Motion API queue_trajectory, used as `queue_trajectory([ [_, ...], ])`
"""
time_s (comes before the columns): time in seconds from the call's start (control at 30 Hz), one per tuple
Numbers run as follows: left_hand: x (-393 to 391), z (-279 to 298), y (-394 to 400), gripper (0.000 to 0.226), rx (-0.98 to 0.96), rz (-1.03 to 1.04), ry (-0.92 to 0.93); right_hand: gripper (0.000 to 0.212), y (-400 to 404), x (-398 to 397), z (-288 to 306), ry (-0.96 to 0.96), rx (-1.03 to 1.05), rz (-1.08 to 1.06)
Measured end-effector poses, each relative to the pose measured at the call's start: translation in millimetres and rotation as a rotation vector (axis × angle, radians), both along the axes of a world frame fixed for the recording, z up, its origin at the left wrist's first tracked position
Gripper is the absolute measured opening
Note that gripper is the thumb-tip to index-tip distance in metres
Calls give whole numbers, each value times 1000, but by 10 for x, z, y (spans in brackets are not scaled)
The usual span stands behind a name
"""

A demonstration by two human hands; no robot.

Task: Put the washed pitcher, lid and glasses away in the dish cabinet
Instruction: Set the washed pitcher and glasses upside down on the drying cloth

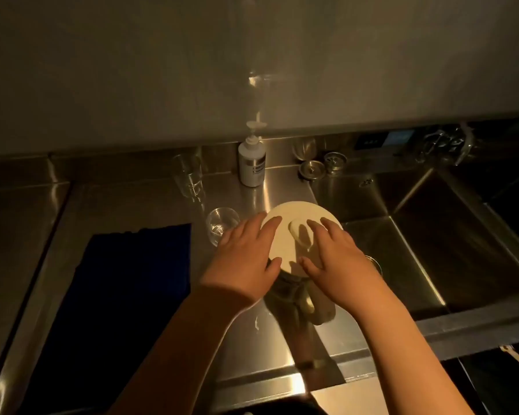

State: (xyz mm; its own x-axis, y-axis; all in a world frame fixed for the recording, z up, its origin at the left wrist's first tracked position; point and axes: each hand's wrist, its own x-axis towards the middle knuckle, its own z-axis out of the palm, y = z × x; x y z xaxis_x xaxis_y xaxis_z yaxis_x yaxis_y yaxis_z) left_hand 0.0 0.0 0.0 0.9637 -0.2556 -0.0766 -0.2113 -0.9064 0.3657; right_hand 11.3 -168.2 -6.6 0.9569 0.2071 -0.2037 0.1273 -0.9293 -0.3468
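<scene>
Now your left hand [246, 253] and right hand [333, 253] press flat, open, on the lid [285, 235]; pitcher [294, 295] upright directly beneath.

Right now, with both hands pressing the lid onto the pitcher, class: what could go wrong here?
1. The short glass stands right beside the left hand; a sideways slip could knock it over.
2. The pitcher stands near the sink edge, so a hard push might tip it in.
3. The lid may seat crookedly under uneven pressure from the right hand.
</scene>
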Motion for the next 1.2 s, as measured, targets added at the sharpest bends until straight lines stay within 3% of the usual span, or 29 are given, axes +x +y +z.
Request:
queue_trajectory([
  [0.23, 105, -159, -37, 61, 8, 6, 0, 58, -18, 81, -155, -49, 8, 46],
  [0.7, 31, -292, -60, 63, 28, -29, 5, 33, 78, 136, -468, -386, 87, -50],
  [1.2, -48, -347, 36, 65, 13, 2, -7, 45, 81, 177, -457, -443, 264, -122],
])
